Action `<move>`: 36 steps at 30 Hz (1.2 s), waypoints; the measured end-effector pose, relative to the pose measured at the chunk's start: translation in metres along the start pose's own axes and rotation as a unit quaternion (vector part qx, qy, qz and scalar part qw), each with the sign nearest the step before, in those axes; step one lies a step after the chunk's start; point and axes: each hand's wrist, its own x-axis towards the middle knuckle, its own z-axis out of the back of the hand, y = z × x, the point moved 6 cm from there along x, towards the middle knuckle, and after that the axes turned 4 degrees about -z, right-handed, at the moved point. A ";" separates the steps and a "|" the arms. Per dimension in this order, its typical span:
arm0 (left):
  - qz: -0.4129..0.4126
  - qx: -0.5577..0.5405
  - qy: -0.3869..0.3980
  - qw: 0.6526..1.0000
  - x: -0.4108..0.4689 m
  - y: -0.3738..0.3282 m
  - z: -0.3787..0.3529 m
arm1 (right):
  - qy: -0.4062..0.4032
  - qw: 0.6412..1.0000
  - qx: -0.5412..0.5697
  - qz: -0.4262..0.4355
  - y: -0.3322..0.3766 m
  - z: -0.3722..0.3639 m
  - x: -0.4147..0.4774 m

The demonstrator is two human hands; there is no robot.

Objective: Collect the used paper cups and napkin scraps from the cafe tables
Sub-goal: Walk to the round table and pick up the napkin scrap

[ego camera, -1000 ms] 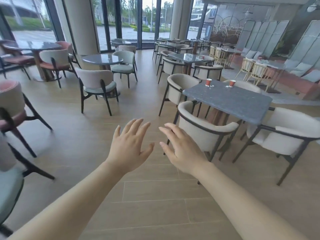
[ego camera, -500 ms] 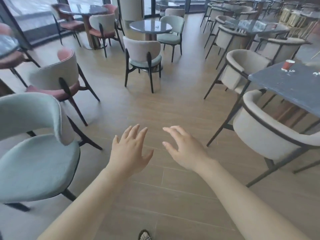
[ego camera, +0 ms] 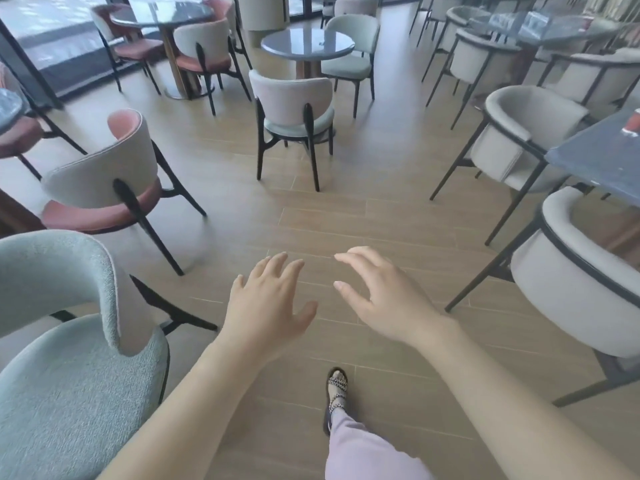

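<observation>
Newly in view since a moment ago, a sandalled foot shows below the left hand and right hand, both empty with fingers loosely spread.

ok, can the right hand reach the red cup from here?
Probably not yet. The right hand is open over the floor, well short of the cup at the frame's right edge on the table. An armchair stands between them, so stepping closer looks necessary.
</observation>
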 end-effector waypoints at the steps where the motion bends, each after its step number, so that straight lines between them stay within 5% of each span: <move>1: -0.007 0.000 0.002 1.000 0.023 0.003 -0.001 | -0.007 1.000 -0.002 -0.004 -0.008 0.002 0.019; 12: -0.056 0.018 -0.005 0.998 0.296 0.044 0.029 | -0.047 0.998 -0.032 -0.002 -0.082 0.040 0.271; 26: 0.022 -0.007 -0.019 1.000 0.548 0.223 0.044 | 0.006 0.996 -0.042 0.081 -0.083 -0.006 0.602; 36: -0.072 0.004 0.017 0.997 0.770 0.287 0.054 | -0.014 0.999 -0.041 0.009 -0.132 -0.001 0.798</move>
